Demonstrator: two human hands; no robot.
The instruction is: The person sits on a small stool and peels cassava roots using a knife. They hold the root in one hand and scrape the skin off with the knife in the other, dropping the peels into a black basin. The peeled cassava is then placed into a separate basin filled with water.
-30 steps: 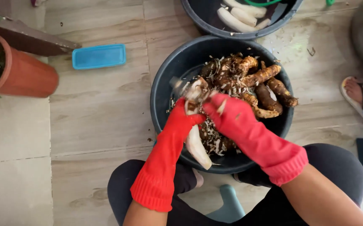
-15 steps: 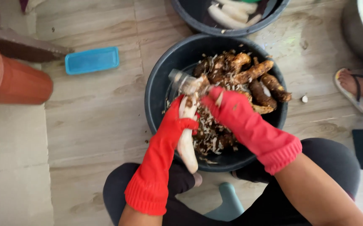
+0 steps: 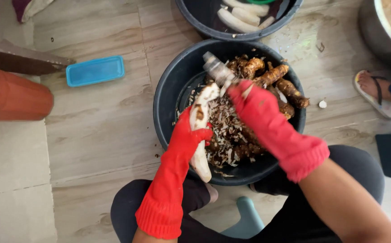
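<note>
Left grip: your left hand (image 3: 188, 137), in a red glove, is wrapped tight around a pale, mostly peeled cassava root (image 3: 200, 130), holding it over the near-left part of the dark basin (image 3: 168, 85).
Right grip: your right hand (image 3: 254, 108), also red-gloved, is clenched on a knife (image 3: 218, 72) whose blade meets the root's upper end, just above the basin's middle.
Root: its upper end shows brown patches; its lower end pokes out past the basin's near rim.
Basin contents: unpeeled brown roots (image 3: 276, 81) lie piled at the far-right side, and peel scraps (image 3: 225, 130) cover the middle and near part.
Edges: your knees press against the basin's near rim; a second basin (image 3: 195, 18) holding peeled white roots (image 3: 243, 15) sits just beyond the far rim.
Open room: you have bare tiled floor (image 3: 101, 130) left of the basin.
Left of basin: a flat blue rectangular lid (image 3: 95, 70) lies well apart, with a terracotta pot (image 3: 17, 99) farther out.
Right of basin: another person's sandalled foot (image 3: 375, 92) stands nearby.
</note>
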